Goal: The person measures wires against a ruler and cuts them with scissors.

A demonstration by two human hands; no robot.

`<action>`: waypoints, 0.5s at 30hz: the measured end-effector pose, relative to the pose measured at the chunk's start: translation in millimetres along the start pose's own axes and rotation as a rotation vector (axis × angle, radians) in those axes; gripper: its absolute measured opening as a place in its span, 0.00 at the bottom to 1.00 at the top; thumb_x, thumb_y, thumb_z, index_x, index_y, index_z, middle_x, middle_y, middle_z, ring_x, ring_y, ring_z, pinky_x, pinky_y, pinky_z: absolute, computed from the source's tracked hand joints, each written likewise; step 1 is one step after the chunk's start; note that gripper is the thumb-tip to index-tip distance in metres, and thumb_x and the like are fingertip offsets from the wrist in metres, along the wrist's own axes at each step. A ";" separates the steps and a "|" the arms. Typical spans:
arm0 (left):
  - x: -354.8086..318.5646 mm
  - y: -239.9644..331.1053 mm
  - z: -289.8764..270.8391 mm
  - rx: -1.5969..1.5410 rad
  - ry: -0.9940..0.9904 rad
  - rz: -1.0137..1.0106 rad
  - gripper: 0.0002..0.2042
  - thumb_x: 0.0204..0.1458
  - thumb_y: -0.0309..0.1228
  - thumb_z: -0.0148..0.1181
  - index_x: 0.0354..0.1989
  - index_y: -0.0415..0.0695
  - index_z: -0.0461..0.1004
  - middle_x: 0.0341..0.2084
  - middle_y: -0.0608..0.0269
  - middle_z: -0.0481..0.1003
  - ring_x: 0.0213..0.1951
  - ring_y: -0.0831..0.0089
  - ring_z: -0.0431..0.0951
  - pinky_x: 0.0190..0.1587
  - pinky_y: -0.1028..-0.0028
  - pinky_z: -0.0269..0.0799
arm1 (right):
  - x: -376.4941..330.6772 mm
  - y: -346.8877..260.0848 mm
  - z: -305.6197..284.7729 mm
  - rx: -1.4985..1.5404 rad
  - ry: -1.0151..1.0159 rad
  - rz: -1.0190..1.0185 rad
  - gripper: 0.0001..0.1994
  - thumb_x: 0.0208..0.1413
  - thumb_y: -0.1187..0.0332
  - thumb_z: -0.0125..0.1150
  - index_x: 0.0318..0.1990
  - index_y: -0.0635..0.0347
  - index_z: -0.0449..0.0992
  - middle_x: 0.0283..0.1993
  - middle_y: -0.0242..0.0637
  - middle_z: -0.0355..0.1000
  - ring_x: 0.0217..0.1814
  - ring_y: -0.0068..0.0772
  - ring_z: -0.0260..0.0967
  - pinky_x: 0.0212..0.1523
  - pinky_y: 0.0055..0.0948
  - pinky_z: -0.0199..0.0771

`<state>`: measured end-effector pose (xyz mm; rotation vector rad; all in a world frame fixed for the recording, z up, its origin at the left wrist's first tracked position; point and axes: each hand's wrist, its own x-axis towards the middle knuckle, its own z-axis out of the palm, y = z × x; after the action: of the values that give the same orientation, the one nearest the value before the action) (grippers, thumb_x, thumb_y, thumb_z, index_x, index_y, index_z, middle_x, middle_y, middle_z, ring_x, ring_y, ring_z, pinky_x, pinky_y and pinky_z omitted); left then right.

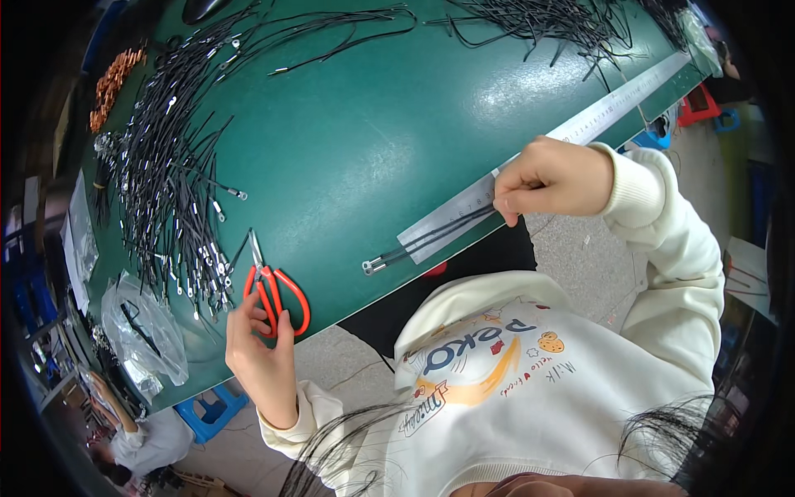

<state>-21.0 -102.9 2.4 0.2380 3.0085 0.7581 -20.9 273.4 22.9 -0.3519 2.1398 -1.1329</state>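
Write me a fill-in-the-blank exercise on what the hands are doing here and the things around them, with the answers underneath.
1. The right hand holds black cables over a long, graduated metal ____.
2. The left hand is at scissors whose handles are coloured ____.
3. The tabletop beneath the work is coloured ____.
4. The hand nearer the pile of copper-coloured pieces is the ____ one.

Missing words: ruler; red; green; left.
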 end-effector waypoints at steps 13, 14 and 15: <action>-27.1 34.1 2.6 -0.630 -0.232 -0.200 0.08 0.48 0.21 0.57 0.38 0.34 0.73 0.15 0.75 0.66 0.19 0.88 0.65 0.23 0.86 0.58 | 15.0 -25.1 22.3 0.276 0.156 -0.111 0.11 0.58 0.66 0.53 0.28 0.62 0.77 0.13 0.28 0.57 0.16 0.19 0.48 0.18 0.25 0.48; -37.4 38.2 11.4 -0.729 -0.259 -0.076 0.11 0.46 0.21 0.55 0.39 0.34 0.73 0.15 0.73 0.68 0.18 0.85 0.67 0.22 0.84 0.61 | 16.9 -28.1 23.5 0.285 0.172 -0.103 0.11 0.57 0.66 0.53 0.28 0.62 0.77 0.14 0.28 0.58 0.16 0.18 0.49 0.19 0.24 0.49; -44.3 48.6 17.6 -0.711 -0.323 -0.023 0.12 0.45 0.21 0.54 0.40 0.34 0.73 0.16 0.71 0.69 0.17 0.83 0.69 0.23 0.83 0.63 | 18.6 -30.1 25.0 0.282 0.164 -0.109 0.11 0.57 0.66 0.53 0.28 0.62 0.77 0.14 0.28 0.58 0.16 0.18 0.49 0.19 0.24 0.49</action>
<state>30.8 -59.3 9.5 0.2614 2.2643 1.5354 -19.9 230.5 29.3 -0.2559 2.0805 -1.5507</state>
